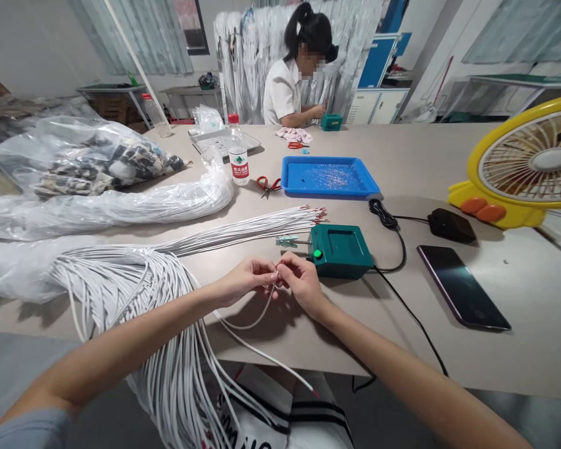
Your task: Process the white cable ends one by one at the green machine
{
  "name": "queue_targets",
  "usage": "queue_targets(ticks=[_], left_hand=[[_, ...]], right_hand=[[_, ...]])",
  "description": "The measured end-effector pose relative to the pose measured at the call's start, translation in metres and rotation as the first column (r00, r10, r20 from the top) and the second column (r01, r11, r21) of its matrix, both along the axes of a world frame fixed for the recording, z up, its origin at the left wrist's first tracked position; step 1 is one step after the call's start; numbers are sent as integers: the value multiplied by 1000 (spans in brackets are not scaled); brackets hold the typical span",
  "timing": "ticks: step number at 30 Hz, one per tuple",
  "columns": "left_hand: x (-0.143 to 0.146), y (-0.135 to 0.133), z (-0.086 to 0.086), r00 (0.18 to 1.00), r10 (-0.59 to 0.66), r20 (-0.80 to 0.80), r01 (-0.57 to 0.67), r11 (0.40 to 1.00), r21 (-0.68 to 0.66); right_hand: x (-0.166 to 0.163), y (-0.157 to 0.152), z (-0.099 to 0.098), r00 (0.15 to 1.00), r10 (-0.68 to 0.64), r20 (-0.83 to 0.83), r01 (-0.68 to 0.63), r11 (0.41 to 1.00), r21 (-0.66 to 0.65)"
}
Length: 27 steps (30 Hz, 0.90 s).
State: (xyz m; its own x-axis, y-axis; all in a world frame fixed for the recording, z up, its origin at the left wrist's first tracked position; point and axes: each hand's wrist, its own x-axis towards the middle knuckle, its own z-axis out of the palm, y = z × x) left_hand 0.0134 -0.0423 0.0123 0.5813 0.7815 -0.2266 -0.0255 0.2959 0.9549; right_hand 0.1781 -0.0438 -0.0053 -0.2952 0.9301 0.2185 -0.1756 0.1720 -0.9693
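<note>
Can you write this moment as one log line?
left hand: pinching white cable | right hand: pinched close to left hand, hold unclear | beyond right hand: green box

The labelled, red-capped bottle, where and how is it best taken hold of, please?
Probably hold the bottle around its labelled middle, coming from the near side: it stands upright, with the long plastic bag close on its left and red-handled scissors on its right.
</note>
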Motion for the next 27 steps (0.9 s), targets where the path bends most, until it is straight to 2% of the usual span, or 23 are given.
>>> queue_targets(ticks=[5,9,12,14,16,22,27], left_hand=[[-4,2,2,999,30,40,-28,998,-55],[-7,8,-1,990,-64,127,81,988,-134],[-10,9,-1,984,-104,141,125,981,-146],[-11,9,0,988,-89,130,107,985,-134],[-12,8,2,990,-52,128,67,991,-115],[-13,10,6,995,29,98,-18,994,-104],[-14,13,5,998,10,59,-7,999,-47]], right_hand=[[2,2,3,996,62,-60,-64,998,-29],[7,2,10,997,51,-62,-49,998,27],[13,2,15,997,-69,-38,74,987,140],[16,2,14,978,-205,-25,205,948,245],[16,0,10,959,-284,15,266,914,305],[5,-5,0,964,-221,149,170,940,296],[5,-4,-2,953,-273,129,213,911,353]])
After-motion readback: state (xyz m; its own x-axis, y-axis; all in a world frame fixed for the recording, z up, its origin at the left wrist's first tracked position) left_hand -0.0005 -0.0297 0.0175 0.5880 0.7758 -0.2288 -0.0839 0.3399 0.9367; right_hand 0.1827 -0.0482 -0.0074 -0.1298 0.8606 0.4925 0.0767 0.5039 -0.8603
